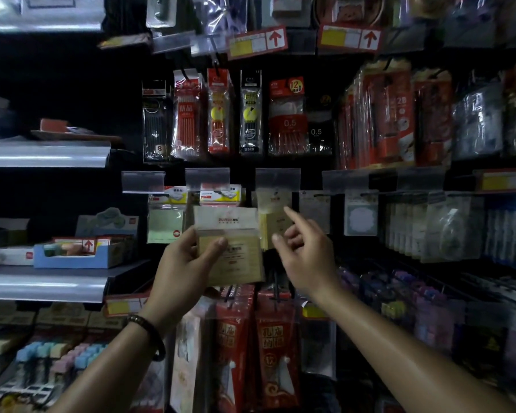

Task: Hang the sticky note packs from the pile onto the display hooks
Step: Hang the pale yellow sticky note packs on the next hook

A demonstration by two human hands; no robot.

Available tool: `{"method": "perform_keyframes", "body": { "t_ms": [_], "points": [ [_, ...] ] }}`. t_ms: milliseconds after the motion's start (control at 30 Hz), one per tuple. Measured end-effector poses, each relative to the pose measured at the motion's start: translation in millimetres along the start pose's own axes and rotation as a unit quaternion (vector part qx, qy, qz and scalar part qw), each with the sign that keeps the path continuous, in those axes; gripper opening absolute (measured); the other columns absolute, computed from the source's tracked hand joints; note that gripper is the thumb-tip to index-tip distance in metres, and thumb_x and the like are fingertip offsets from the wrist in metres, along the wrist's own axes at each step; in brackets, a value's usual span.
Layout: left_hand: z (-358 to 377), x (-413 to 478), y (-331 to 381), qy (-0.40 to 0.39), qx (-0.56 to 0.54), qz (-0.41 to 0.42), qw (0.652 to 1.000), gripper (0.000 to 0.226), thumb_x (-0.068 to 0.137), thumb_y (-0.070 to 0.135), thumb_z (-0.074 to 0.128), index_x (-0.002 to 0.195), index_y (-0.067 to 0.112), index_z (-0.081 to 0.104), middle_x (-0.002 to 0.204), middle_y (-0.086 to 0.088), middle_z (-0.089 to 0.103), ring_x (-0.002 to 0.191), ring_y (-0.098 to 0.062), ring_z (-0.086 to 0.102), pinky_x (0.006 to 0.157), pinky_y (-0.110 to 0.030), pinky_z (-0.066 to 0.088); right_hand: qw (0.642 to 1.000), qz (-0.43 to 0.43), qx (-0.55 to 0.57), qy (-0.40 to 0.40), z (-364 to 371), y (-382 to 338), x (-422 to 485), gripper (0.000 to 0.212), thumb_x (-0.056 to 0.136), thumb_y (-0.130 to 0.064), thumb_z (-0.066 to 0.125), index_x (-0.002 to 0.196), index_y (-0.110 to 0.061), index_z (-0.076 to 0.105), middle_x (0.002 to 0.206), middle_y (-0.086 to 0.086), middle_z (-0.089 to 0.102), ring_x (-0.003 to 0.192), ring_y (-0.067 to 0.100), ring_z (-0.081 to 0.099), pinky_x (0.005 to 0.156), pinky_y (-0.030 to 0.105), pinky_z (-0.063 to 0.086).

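On the dark display wall (125,93), pen packs (288,114) hang along the upper row and sticky note packs (165,217) along the row beneath, under clear label holders (277,177). The left-hand shelf (45,283) bears a blue carton (72,259) just beside a white box (12,255).

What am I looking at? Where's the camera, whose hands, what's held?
There is no robot here. One wide-angle camera sits on a person's head and faces a store's display wall. The left hand has a sticky note pack in its grip, thumb across the front. The right hand holds nothing; its index finger points toward a yellow pack hanging on the hook row. Pen packs hang above, and a blue box sits on a shelf at the left.
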State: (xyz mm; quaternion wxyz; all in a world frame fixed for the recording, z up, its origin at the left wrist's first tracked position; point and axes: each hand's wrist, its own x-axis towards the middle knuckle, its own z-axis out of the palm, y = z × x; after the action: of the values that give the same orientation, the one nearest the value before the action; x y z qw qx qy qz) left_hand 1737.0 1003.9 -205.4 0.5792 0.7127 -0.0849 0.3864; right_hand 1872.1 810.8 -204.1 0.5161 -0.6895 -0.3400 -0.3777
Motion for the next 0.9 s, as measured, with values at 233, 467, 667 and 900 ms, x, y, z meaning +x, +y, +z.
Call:
{"method": "perform_keyframes", "body": {
  "t_ms": [233,467,667,900],
  "points": [
    [25.0,-0.1,3.9,-0.028,-0.028,-0.029,0.999,0.016,0.101,0.031,0.070,0.117,0.028,0.072,0.104,0.006,0.080,0.091,-0.017,0.080,0.060,-0.048,0.066,0.954,0.095,0.276,-0.071,1.7,-21.9,-33.3,0.068,0.099,0.003,0.069,0.155,-0.032,0.053,0.126,0.002,0.074,0.110,0.015,0.077,0.092,0.035,0.064],
    [22.9,5.1,-5.8,0.027,0.195,0.071,0.978,0.037,0.100,0.033,0.072,0.133,0.024,0.056,0.112,0.008,0.071,0.098,-0.009,0.073,0.081,-0.032,0.065,0.963,0.097,0.247,0.035,3.7,-13.3,-24.6,0.054,0.099,0.005,0.069,0.144,-0.024,0.065,0.124,-0.003,0.077,0.112,0.007,0.075,0.094,0.031,0.063],
    [18.5,0.9,-9.5,-0.008,0.405,0.149,0.902,0.051,0.098,0.040,0.071,0.141,0.030,0.046,0.133,0.005,0.057,0.111,-0.015,0.063,0.087,-0.034,0.061,0.972,0.038,0.207,0.107,7.0,2.1,-0.8,0.057,0.100,0.002,0.069,0.139,-0.038,0.065,0.128,0.003,0.073,0.118,0.010,0.073,0.100,0.034,0.061],
    [14.1,4.6,-15.2,-0.024,0.455,0.169,0.874,0.044,0.097,0.049,0.067,0.135,0.036,0.050,0.127,0.011,0.058,0.106,-0.012,0.060,0.081,-0.032,0.059,0.992,0.018,0.091,0.085,10.7,12.1,22.2,0.055,0.098,-0.005,0.073,0.146,-0.030,0.064,0.124,-0.008,0.069,0.111,0.015,0.072,0.094,0.042,0.064]
  ]
}}
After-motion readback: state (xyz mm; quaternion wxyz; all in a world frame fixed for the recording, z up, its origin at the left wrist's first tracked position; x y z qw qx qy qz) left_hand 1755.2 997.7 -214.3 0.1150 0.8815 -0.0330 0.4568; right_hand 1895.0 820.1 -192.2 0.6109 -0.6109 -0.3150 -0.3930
